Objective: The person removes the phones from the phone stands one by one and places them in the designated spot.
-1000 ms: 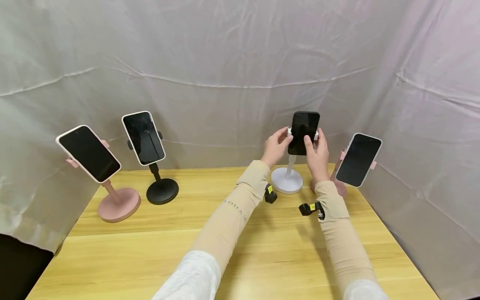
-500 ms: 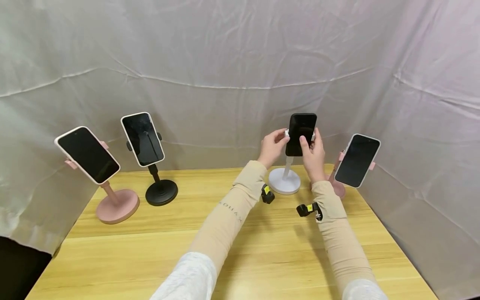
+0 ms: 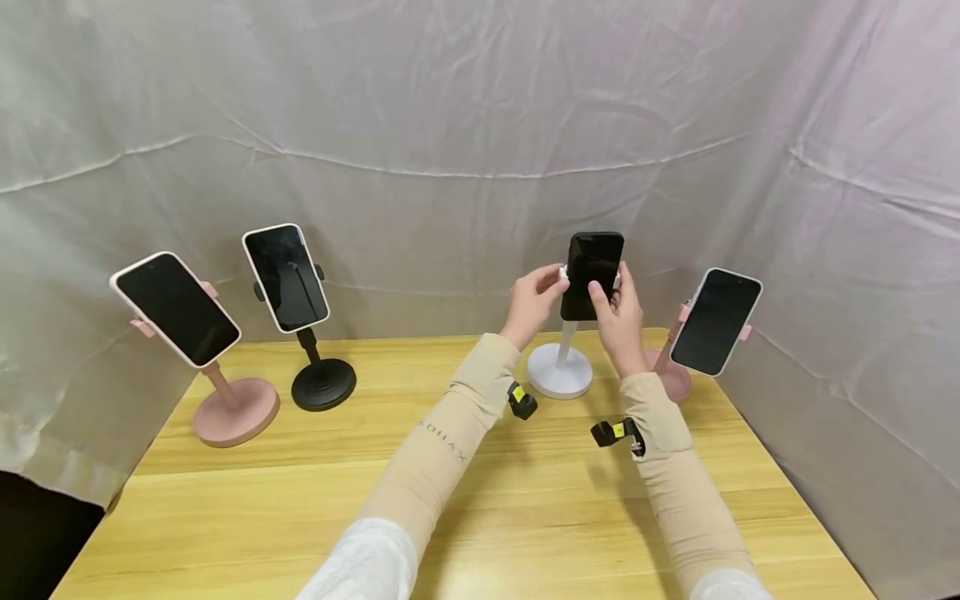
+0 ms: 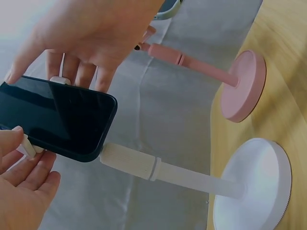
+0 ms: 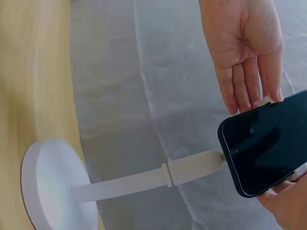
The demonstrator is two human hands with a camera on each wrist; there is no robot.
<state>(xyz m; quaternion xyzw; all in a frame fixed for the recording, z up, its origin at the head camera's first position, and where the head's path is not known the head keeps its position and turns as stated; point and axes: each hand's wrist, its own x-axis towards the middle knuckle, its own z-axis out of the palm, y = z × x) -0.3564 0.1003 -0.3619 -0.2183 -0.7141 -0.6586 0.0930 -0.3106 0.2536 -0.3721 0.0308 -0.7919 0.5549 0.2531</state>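
Observation:
A dark smartphone (image 3: 591,275) sits upright in the clamp of a white phone stand (image 4: 192,177), its screen facing me. My left hand (image 3: 531,304) pinches the white clamp arm (image 4: 29,146) at the phone's left edge between thumb and fingers. On the other side my right hand (image 3: 621,321) grips the phone, thumb over the lower screen and fingers around the right edge. In the right wrist view the left hand's palm (image 5: 244,43) shows above the phone. The stand's round white base (image 3: 559,371) is on the wooden table.
Close on the right, a pink stand (image 3: 670,377) holds a white-edged phone (image 3: 716,321). Farther left are a black stand (image 3: 322,383) and another pink stand (image 3: 236,412), each bearing a phone. Grey cloth (image 3: 420,233) hangs behind the table (image 3: 300,517).
The white stand and its phone have shifted left and a little nearer to me, both hands moving with them. The other stands stay where they were.

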